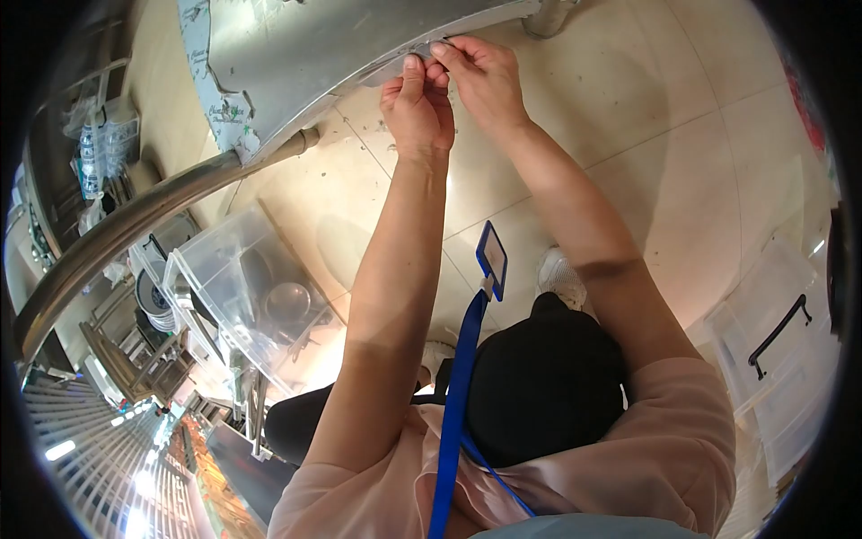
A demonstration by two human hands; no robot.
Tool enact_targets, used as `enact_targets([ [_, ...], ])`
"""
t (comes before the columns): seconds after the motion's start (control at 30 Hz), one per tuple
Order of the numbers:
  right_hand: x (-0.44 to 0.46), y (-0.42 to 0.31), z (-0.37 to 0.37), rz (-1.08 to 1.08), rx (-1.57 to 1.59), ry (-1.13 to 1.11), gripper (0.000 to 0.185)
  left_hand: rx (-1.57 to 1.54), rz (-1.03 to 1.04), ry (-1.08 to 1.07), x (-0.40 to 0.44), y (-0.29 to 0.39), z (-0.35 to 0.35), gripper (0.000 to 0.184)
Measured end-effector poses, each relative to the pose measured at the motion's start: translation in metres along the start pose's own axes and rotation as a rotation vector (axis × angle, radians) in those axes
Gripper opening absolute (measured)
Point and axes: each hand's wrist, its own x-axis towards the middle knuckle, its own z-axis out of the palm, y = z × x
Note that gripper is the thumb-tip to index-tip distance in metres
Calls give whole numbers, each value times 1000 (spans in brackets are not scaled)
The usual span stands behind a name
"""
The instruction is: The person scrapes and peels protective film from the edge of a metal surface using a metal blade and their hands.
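Both hands meet at the edge of a metal sheet-topped table [314,45] at the top of the head view. My left hand [417,108] is closed in a pinch, thumb up, at the table's edge. Close beside it on the right, my right hand [482,79] also pinches at the same edge, its fingertips nearly touching the left ones. Something small and thin seems to lie between the fingertips, too small to name. Torn, printed protective film [220,108] clings to the table's left side.
A metal pipe [171,189] curves out below the table's left corner. Clear plastic bins [242,269] and racks stand on the left; another clear bin with a black handle [763,332] is at the right. A blue lanyard [460,386] with a badge hangs below my hands.
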Motion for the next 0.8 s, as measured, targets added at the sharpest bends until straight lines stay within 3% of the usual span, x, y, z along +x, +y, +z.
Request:
enact_targets([
  [0.8,10,-16,-6,-500,-610,-14,7,-251,-143,-23,-4,-14,8,22],
])
